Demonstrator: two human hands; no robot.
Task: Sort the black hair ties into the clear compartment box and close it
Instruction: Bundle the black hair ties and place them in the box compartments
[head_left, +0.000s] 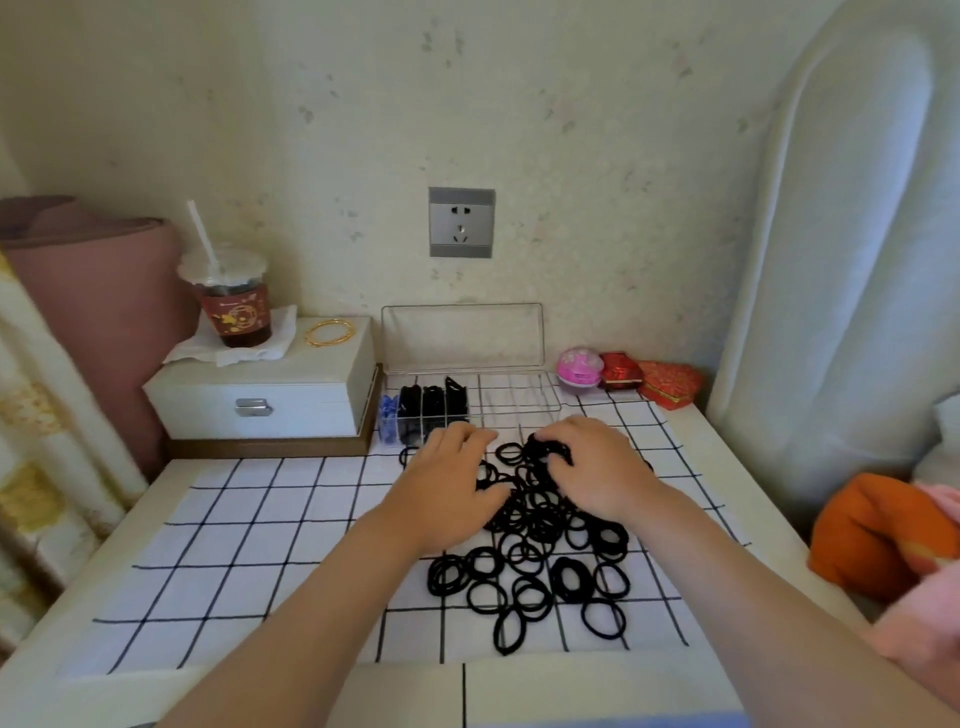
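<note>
Atop the hair ties (535, 519), left hand (447, 486) rests, right hand (595, 467) grips.

No legible text; the cup sleeve (236, 313) print (gold) is blurred.

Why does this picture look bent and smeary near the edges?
Head view: the wide lens bends the table's edges; the pink cloth at the right edge is blurred, while the hair ties in the middle are fairly sharp; light is soft and even, with no hard shadows or glare.
</note>
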